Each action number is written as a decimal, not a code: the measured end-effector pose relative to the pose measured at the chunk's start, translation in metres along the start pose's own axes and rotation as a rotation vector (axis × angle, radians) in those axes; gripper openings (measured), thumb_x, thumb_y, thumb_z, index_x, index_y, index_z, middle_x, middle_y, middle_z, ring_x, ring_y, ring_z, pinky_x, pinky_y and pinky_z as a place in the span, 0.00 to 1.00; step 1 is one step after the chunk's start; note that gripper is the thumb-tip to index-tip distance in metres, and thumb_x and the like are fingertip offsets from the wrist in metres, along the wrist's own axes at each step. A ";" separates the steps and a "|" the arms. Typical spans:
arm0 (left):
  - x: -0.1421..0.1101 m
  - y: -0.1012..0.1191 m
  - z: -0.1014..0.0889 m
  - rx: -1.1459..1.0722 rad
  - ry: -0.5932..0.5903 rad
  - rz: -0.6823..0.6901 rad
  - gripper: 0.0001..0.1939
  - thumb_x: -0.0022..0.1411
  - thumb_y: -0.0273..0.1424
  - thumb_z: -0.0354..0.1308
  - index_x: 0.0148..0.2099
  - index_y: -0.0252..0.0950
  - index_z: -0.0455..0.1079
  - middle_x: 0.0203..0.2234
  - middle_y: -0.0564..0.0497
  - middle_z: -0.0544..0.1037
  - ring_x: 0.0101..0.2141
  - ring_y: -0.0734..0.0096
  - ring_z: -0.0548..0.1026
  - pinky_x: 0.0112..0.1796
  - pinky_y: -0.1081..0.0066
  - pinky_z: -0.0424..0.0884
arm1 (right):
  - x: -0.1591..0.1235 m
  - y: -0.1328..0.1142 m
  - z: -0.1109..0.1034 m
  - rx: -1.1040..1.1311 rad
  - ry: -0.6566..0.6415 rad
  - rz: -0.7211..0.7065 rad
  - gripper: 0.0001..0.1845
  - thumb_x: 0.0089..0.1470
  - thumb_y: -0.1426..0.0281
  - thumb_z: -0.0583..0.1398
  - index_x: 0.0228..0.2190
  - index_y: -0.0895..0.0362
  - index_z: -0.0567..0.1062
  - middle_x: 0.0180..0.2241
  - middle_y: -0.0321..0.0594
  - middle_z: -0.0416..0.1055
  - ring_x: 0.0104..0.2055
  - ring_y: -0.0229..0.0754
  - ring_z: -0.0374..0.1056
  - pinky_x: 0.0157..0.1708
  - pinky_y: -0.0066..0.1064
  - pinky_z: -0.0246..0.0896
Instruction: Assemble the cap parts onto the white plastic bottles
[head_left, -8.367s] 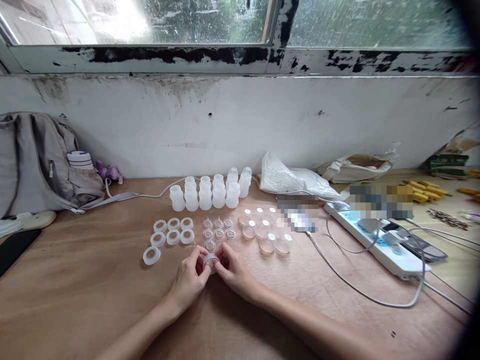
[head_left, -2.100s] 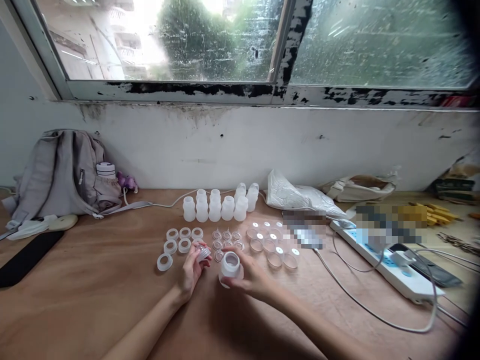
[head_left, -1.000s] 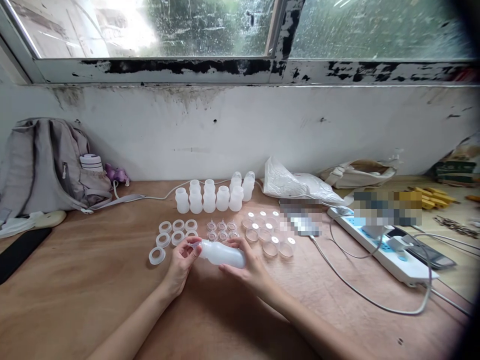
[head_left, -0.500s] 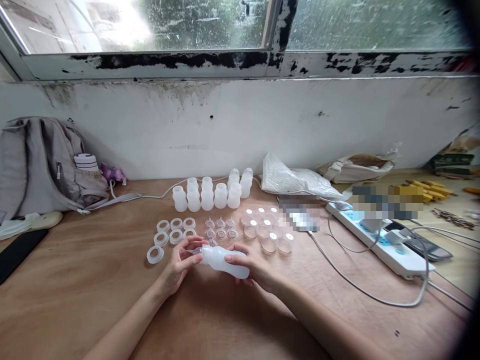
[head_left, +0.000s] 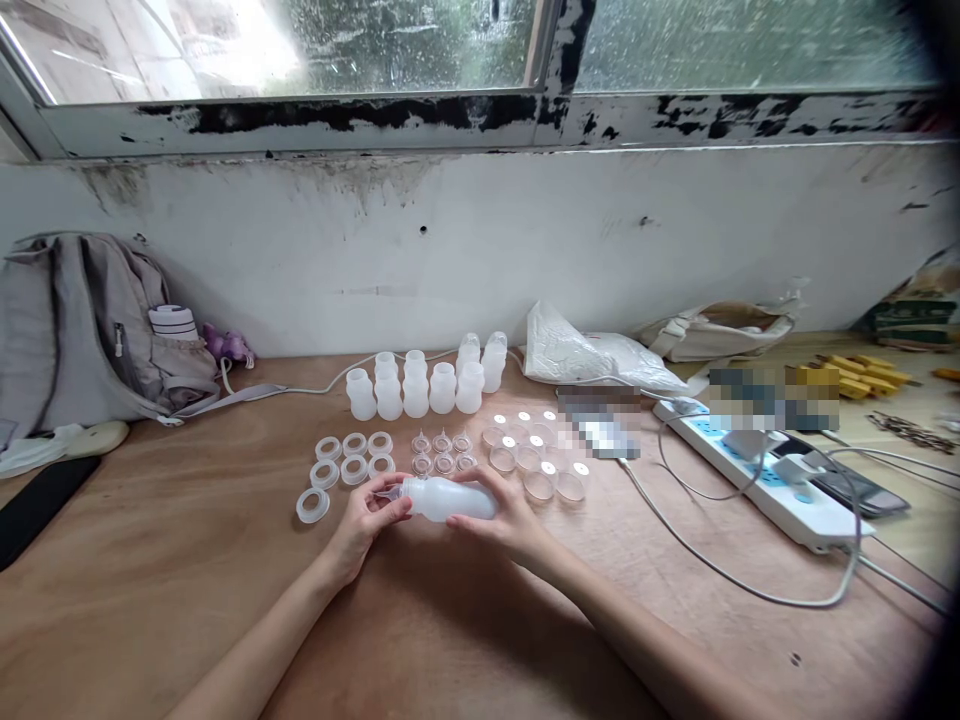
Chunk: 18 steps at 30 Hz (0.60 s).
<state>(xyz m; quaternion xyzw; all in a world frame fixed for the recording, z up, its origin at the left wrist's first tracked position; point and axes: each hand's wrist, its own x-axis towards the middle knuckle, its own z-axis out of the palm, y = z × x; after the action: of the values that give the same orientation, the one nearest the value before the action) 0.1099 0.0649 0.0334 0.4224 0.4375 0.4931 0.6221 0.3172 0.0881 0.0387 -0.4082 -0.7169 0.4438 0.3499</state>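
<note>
A frosted white baby bottle (head_left: 442, 499) lies nearly level in the air above the wooden table, its mouth towards the left. My right hand (head_left: 511, 518) is wrapped round its body near the base, thumb below. At the mouth, my left hand (head_left: 367, 522) pinches a clear bottle teat (head_left: 388, 493) that points left; how far it sits in the neck is hidden by the fingers. Just beyond my hands are several white collar rings (head_left: 313, 519), clear teats (head_left: 444, 463) in rows, and clear round caps (head_left: 539, 488) with white dots. Farther back stand several frosted bottles (head_left: 415, 392).
On the right, a white power strip (head_left: 772, 490) has plugs and cables trailing across the wooden table (head_left: 187, 560). A plastic bag (head_left: 570, 350) lies by the wall. At the left are a grey backpack (head_left: 90, 320) and a black phone-like slab (head_left: 45, 505).
The bottle has tipped to a more level position, its base rising slightly. My right hand has shifted its grip round the body; my left hand stays at the teat.
</note>
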 end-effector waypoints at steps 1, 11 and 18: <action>0.000 0.000 0.000 0.001 0.005 -0.006 0.17 0.48 0.32 0.62 0.41 0.34 0.69 0.36 0.47 0.72 0.36 0.68 0.69 0.36 0.72 0.67 | 0.000 0.000 -0.001 -0.036 0.002 -0.032 0.20 0.41 0.62 0.63 0.37 0.54 0.68 0.37 0.38 0.65 0.38 0.42 0.63 0.33 0.30 0.59; 0.000 -0.001 0.000 0.009 0.006 0.008 0.16 0.47 0.32 0.62 0.41 0.34 0.69 0.35 0.48 0.72 0.35 0.69 0.69 0.35 0.73 0.67 | -0.002 0.000 -0.002 -0.125 0.033 -0.135 0.20 0.42 0.63 0.63 0.39 0.53 0.69 0.37 0.38 0.63 0.39 0.42 0.63 0.36 0.31 0.58; 0.000 0.000 -0.001 0.087 -0.001 0.039 0.17 0.46 0.31 0.63 0.41 0.34 0.69 0.33 0.50 0.72 0.33 0.73 0.68 0.34 0.76 0.65 | -0.003 0.002 0.000 -0.076 0.021 -0.086 0.21 0.41 0.61 0.64 0.38 0.54 0.69 0.37 0.39 0.66 0.39 0.43 0.63 0.37 0.32 0.59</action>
<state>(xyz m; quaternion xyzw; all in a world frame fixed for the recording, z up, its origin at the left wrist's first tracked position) 0.1093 0.0651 0.0331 0.4575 0.4500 0.4855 0.5936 0.3188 0.0861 0.0364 -0.3947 -0.7464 0.3966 0.3604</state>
